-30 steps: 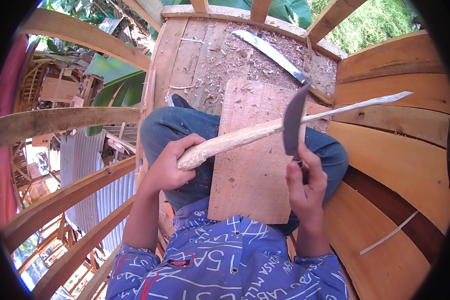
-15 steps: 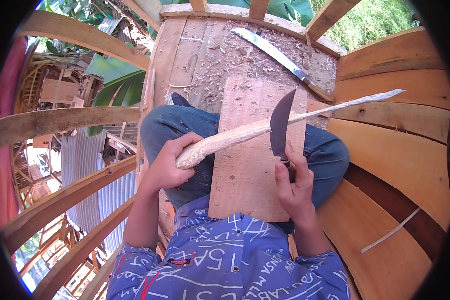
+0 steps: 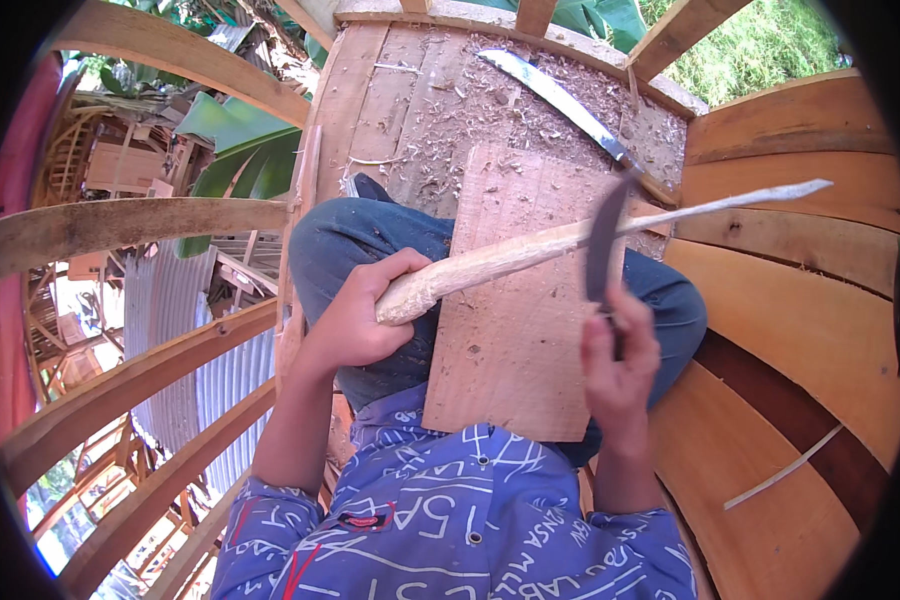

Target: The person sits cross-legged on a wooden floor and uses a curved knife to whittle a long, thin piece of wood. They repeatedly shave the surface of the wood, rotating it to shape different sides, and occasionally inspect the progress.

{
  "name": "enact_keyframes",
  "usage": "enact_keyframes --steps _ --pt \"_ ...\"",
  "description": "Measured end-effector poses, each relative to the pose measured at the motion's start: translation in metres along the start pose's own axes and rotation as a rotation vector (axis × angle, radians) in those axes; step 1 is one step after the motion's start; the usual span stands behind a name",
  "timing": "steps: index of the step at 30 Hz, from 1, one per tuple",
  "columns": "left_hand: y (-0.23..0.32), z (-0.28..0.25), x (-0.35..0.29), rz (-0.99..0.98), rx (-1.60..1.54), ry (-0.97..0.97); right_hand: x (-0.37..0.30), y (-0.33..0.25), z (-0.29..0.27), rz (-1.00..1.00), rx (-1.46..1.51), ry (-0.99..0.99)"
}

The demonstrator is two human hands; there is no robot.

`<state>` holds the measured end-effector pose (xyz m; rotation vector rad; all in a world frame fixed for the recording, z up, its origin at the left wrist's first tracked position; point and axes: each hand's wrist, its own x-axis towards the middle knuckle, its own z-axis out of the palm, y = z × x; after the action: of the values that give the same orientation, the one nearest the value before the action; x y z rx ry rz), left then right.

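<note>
a pale stick (image 3: 500,259) crosses above the board (image 3: 515,370), left grip (image 3: 363,312) wrapped round its thick end, right grip (image 3: 622,365) holding the curved knife (image 3: 602,250), which might gouge it if tilted steeply.

Wooden plank floor (image 3: 352,112), scattered pale shavings (image 3: 513,118), long wooden-handled knife (image 3: 572,113)

Blurred knife (image 3: 602,252) in a blurred right hand (image 3: 625,370)
The grip covers most of its handle; just above, the knife hides a bit of the stick (image 3: 500,258). The left hand (image 3: 360,312) is partly hidden behind the stick; below both grips, the lower edge crops the shirt (image 3: 425,515).
</note>
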<state>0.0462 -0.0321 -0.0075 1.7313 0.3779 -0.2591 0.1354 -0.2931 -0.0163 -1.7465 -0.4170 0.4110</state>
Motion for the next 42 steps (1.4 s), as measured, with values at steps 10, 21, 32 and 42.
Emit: enact_keyframes --steps 10,21,32,42 --pt "-0.006 -0.005 0.002 0.038 -0.002 -0.019 0.004 -0.011 -0.025 0.007 0.063 0.142" --pt "0.001 -0.004 0.003 -0.014 0.014 -0.036 0.005 -0.006 -0.013 0.040 0.435 0.249" --pt "-0.001 -0.004 0.002 0.012 0.071 -0.024 0.004 0.003 0.002 -0.005 -0.122 0.008" --pt "-0.004 -0.004 0.000 0.027 0.053 -0.012 -0.001 0.011 0.003 0.014 0.004 0.034"
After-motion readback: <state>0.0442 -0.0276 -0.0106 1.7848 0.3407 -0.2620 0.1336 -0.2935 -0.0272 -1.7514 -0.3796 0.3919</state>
